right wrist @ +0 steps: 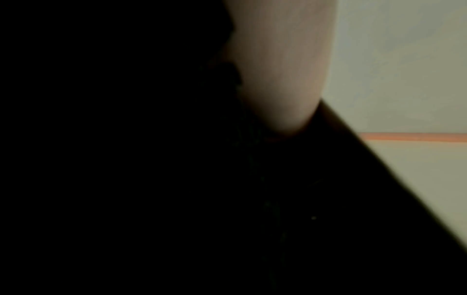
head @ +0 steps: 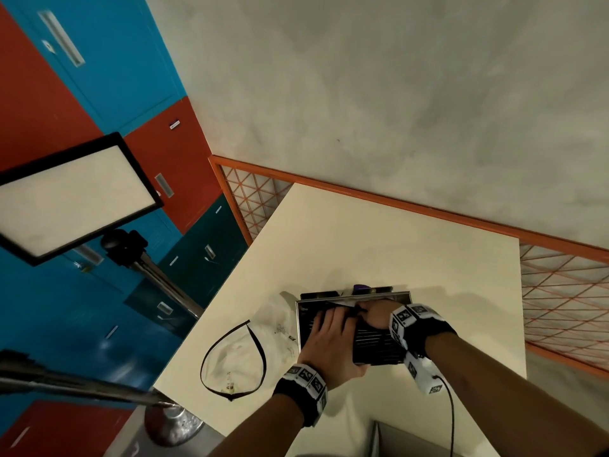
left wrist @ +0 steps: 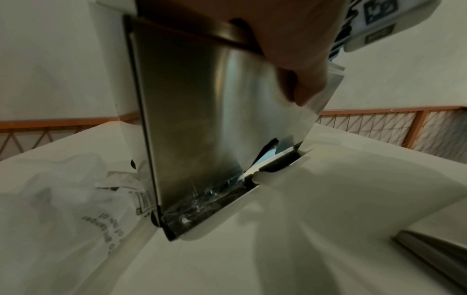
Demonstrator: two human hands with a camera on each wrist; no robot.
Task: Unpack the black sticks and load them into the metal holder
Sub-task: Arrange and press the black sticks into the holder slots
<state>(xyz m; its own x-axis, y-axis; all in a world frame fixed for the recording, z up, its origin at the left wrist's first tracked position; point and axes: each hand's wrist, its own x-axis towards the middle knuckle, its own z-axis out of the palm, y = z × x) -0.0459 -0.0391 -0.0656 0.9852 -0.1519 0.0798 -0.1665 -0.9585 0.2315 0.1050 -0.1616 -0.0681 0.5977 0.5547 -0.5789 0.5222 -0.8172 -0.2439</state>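
The metal holder (head: 304,316), a shiny steel tray, stands on the cream table (head: 395,245). A flat pack of black sticks (head: 375,346) leans half into it from the right. My left hand (head: 329,321) reaches over the holder, fingers on the sticks. In the left wrist view its thumb (left wrist: 300,83) curls round the edge of the holder's steel wall (left wrist: 192,119), with crinkled clear wrap (left wrist: 202,201) at the base. My right hand (head: 370,311) grips the far end of the stick pack. The right wrist view is mostly dark, showing one finger (right wrist: 280,69) against the black pack (right wrist: 328,199).
A clear plastic bag (head: 280,321) with a black drawstring (head: 257,344) lies left of the holder. A purple object (head: 362,287) sits behind it. A grey box (head: 408,438) is at the near edge. An orange mesh fence (head: 566,301) borders the table; a lamp stand (head: 155,272) is left.
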